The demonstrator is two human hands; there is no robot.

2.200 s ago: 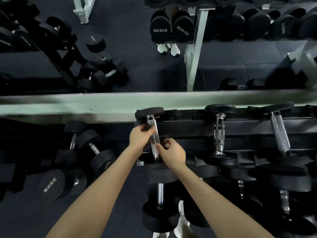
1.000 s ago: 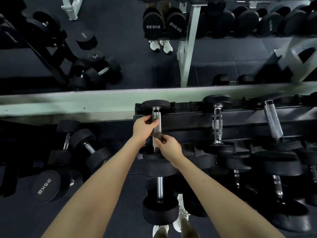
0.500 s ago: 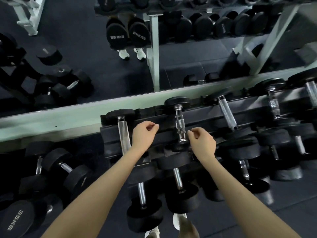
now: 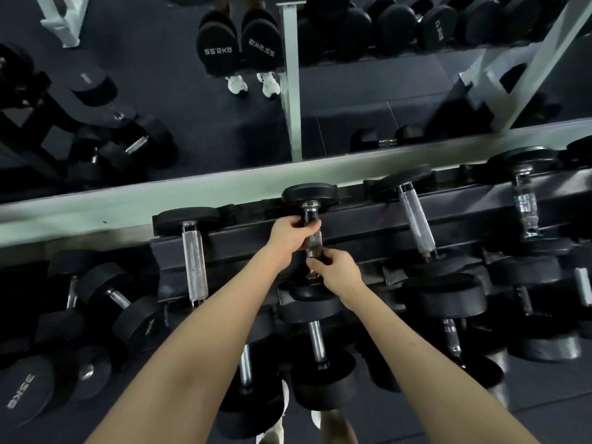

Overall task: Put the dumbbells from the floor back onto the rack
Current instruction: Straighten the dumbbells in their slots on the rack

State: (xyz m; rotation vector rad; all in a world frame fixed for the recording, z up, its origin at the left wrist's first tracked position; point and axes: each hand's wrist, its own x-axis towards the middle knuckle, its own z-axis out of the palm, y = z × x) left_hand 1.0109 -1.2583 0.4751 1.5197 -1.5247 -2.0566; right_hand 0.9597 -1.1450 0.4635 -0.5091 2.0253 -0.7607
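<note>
From the head camera, both hands were closed on the knurled handle of one dumbbell [image 4: 312,241] lying across the top tier of the rack [image 4: 352,225]: the left hand [image 4: 290,235] near its far head, the right hand [image 4: 333,270] near its near head. Left of the rack, a floor dumbbell [image 4: 24,390] read "35KG". In the mirror [image 4: 192,107] behind the rack, two heads [image 4: 238,48] showed reversed "22.5KG". More dumbbells lay either side of the held one on that tier

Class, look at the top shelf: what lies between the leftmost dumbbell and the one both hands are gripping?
In the head view, only bare black rack rail separates the leftmost dumbbell from the gripped dumbbell; the left forearm crosses lower down.
</note>
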